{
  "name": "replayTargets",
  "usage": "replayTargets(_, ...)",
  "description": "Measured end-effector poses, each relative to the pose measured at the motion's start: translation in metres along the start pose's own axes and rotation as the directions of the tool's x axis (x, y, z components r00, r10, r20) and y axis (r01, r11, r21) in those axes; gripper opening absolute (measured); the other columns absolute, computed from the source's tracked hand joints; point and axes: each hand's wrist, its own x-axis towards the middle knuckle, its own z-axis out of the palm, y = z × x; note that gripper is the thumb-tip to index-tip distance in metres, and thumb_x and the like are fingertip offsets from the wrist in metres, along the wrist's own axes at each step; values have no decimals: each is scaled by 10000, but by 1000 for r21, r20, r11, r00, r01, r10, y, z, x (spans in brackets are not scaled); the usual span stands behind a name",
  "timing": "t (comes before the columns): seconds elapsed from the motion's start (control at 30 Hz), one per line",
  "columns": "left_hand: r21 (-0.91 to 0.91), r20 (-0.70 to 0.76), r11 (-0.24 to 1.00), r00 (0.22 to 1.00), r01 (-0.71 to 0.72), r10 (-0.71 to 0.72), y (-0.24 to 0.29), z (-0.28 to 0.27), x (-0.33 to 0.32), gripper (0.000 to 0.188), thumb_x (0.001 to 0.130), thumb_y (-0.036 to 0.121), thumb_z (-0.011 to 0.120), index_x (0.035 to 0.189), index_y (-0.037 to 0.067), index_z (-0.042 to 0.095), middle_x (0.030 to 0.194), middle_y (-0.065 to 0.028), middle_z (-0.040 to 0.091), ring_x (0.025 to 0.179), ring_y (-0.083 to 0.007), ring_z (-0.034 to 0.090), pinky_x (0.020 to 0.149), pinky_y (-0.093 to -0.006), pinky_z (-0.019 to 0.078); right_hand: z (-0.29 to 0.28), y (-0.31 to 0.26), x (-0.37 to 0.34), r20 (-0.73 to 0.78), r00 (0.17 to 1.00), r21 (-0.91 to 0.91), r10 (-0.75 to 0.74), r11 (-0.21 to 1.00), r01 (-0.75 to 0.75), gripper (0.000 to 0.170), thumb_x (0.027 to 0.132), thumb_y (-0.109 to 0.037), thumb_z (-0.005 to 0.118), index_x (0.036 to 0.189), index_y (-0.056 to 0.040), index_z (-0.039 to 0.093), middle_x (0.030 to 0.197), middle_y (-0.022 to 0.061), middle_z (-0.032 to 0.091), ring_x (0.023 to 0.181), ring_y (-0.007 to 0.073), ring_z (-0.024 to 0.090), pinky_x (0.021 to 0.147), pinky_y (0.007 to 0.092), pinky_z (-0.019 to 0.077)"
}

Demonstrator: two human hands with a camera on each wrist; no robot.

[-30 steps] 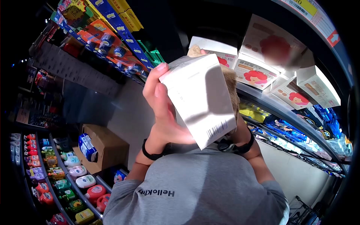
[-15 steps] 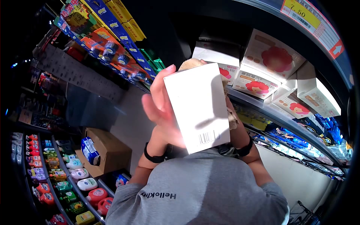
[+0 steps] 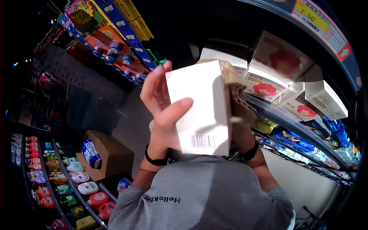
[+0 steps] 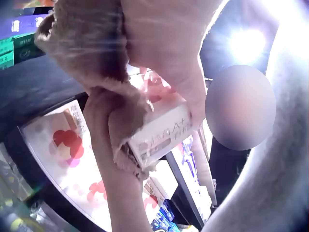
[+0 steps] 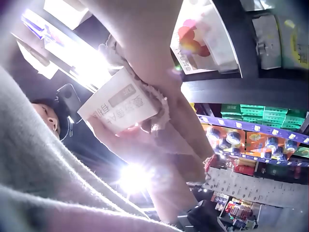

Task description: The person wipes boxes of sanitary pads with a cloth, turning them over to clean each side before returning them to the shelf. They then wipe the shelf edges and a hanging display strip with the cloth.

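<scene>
A white box (image 3: 199, 103) with a barcode near its lower edge is held up before the chest. My left hand (image 3: 161, 101) grips it from the left, thumb across the barcode face and fingers at the far left side. A brown fuzzy cloth (image 3: 235, 90) lies along the box's right side and top. In the left wrist view my right hand (image 4: 99, 108) holds this cloth against the box, its fingers partly covered by the fabric. In the head view, cloth and box hide most of that hand. Printed lettering shows on the box's side in both wrist views.
Similar white boxes with red flower-haired figures (image 3: 264, 88) stand on the shelf at the right, under a price tag (image 3: 312, 17). At the left are an open cardboard carton (image 3: 113, 155), shelves of bottles (image 3: 88, 188) and a rack of orange packs (image 3: 103, 44).
The white box has turned from tilted to nearly upright. My left thumb has come onto its barcode face. The brown cloth now shows more along the box's right side.
</scene>
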Motion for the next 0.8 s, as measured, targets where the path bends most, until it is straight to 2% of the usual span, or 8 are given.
replayTargets(0.07, -38, 22, 999, 999, 27, -26, 2, -9, -2, 667, 529, 332, 799, 1116, 209, 505, 1335, -249, 140, 1229, -469, 242, 943, -469, 338, 35, -5, 3, -353, 926, -471, -136, 881, -50, 344, 917, -325, 415, 1124, -55, 462, 947, 52, 559, 793, 132, 557, 704, 258, 467)
replayTargets(0.1, -87, 57, 994, 996, 67, -63, 4, -13, -3, 694, 517, 334, 804, 1130, 216, 500, 1340, -257, 138, 1225, -474, 247, 949, -478, 325, 33, -5, 4, -352, 927, -471, -132, 881, -53, 344, 917, -325, 415, 1124, -55, 462, 947, 52, 559, 793, 132, 557, 704, 258, 467)
replayTargets(0.2, -233, 173, 954, 973, 191, -153, 6, -18, -4, 774, 482, 342, 821, 1172, 238, 487, 1355, -282, 131, 1215, -487, 264, 969, -504, 287, 23, -10, 18, 361, 932, 179, 7, 981, -76, 466, 919, -394, 379, 1222, -41, 394, 1156, 118, 495, 1007, 175, 514, 864, 286, 432)
replayTargets(0.27, -277, 154, 945, 979, 173, -134, -2, -14, -12, 888, 477, 346, 825, 1241, 232, 389, 1306, -277, 213, 1195, -456, 308, 954, -495, 306, 34, -18, 15, 410, 910, 132, 65, 983, -130, 424, 926, -374, 370, 1177, -40, 440, 1085, 111, 539, 944, 176, 548, 839, 294, 447)
replayTargets(0.33, -241, 181, 959, 978, 149, -106, -9, -18, -15, 930, 477, 348, 825, 1261, 206, 346, 1284, -263, 243, 1170, -421, 337, 931, -479, 323, 45, -14, -6, -154, 940, -675, -304, 727, 125, 426, 926, -358, 371, 1201, -35, 421, 1109, 111, 531, 959, 178, 546, 814, 308, 474)
replayTargets(0.37, -175, 221, 980, 974, 97, -57, -15, -21, -15, 1007, 472, 340, 822, 1305, 158, 287, 1286, -258, 241, 1155, -393, 341, 911, -458, 333, 49, -13, -12, -215, 911, -766, -353, 639, 66, 420, 921, -344, 383, 1205, -36, 416, 1118, 111, 525, 971, 179, 538, 824, 310, 466)
replayTargets(0.6, -322, 383, 899, 909, 296, -163, -28, -13, -31, 1199, 469, 321, 812, 1378, 49, 79, 1355, -258, 163, 1245, -375, 243, 985, -443, 265, 44, -3, -26, -125, 908, -794, -401, 589, 151, 416, 887, -248, 466, 1235, -37, 381, 1179, 112, 482, 1055, 188, 487, 899, 324, 412)
replayTargets(0.8, -115, 350, 916, 879, 384, -324, -15, -21, -11, 975, 565, 276, 773, 1332, -13, 245, 1384, -246, 144, 1276, -354, 226, 1010, -401, 250, 14, 7, -23, -75, 820, -925, -568, 347, 156, 452, 862, -179, 525, 1257, -38, 356, 1222, 113, 451, 1115, 195, 450, 953, 334, 374)
